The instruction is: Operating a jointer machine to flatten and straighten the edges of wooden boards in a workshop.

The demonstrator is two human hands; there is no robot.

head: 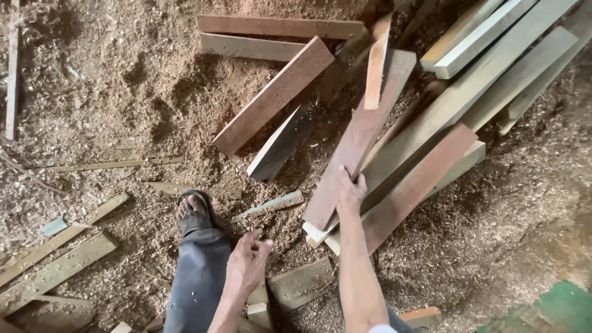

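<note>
- The right hand (349, 192) has its grip closed on the near end of a reddish plank (361, 139), fingers over the edge.
- This plank lies slanted on a pile of boards (493, 74), going up and away from the hand.
- The left hand (246, 262) hangs open, grip apart, above the sawdust floor (123, 92), near a sandalled foot (192, 213).

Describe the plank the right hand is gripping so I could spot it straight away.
Start at the heap of long wooden boards on the sawdust-covered floor, upper right. On its left side lies a long reddish-brown plank, slanting down to the right hand. Its neighbours are mostly paler, and a short orange strip rests across its top.
</note>
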